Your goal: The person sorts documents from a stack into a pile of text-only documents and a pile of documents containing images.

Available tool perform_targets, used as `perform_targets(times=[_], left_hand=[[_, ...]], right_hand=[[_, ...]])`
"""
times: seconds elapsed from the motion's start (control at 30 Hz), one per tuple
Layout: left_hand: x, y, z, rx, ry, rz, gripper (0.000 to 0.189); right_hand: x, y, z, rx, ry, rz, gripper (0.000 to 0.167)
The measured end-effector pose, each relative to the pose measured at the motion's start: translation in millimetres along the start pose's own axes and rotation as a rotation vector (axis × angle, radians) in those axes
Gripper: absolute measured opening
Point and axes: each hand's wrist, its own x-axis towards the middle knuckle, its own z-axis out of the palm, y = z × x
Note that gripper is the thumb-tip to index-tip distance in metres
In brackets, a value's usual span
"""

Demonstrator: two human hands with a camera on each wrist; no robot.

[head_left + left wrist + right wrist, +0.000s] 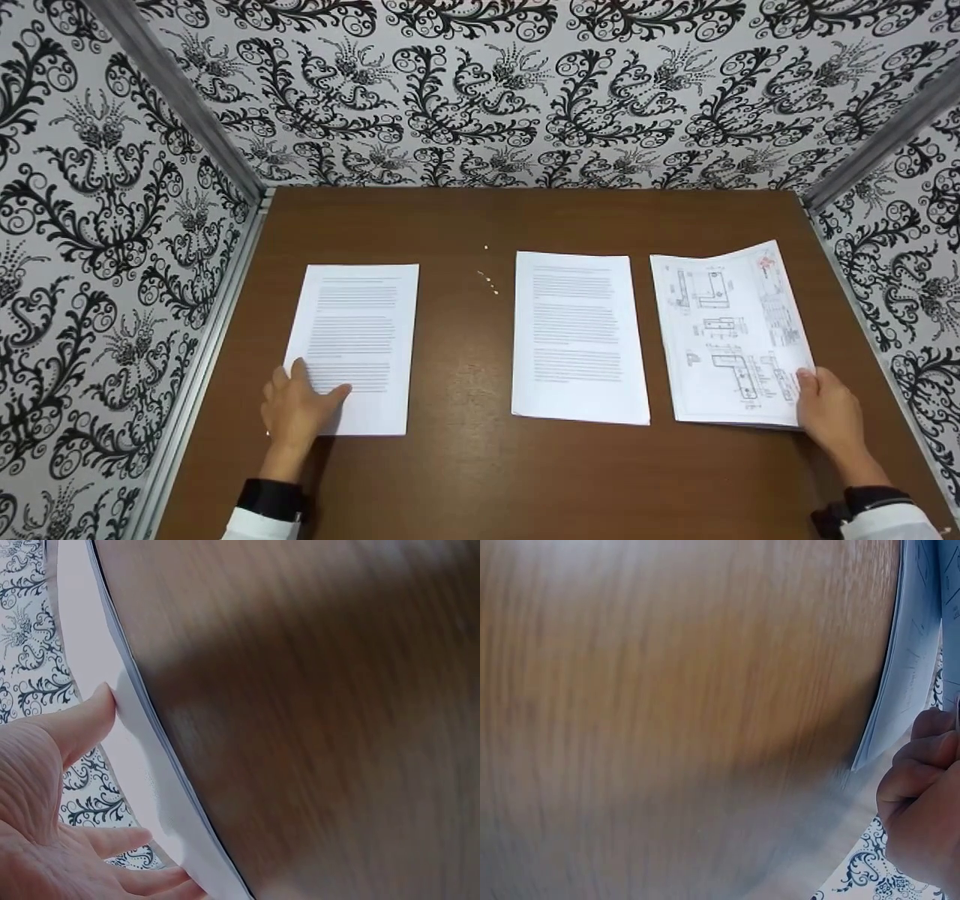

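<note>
On the left lies a stack of printed text sheets [360, 337]. My left hand [295, 409] is at its lower left corner, fingers spread, with the thumb over the page; in the left wrist view the thumb and fingertips touch the paper. Far right is a stack of technical drawing sheets [731, 337] with line views and a small red mark. My right hand [832, 409] pinches the top drawing sheet at its lower right edge, thumb on top and fingers curled under. That sheet is bent upward, and in the right wrist view more sheets [907, 652] lie beneath it.
A second stack of printed text [577, 337] lies between the two, close to the drawings. The brown table [465, 465] carries a few small pale specks near its middle. Patterned walls [487, 90] enclose the back and both sides.
</note>
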Motion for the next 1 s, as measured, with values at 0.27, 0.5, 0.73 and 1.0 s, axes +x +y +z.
perform_targets(times=[0.27, 0.5, 0.73, 1.0], left_hand=[[0.0, 0.0, 0.4, -0.003, 0.009, 0.005, 0.1], [0.8, -0.9, 1.3, 0.002, 0.008, 0.001, 0.1], [1.5, -1.4, -2.4, 0.023, -0.004, -0.009, 0.103], [2.9, -2.5, -1.0, 0.045, 0.007, -0.008, 0.1]], right_hand=[[0.9, 2, -3, -0.056, -0.035, 0.024, 0.043], [-2.6, 4, -9, -0.091, -0.083, 0.05, 0.055], [-5.4, 8, -11, -0.089, -0.098, 0.05, 0.056], [-9.2, 5, -10, -0.083, -0.058, 0.014, 0.047]])
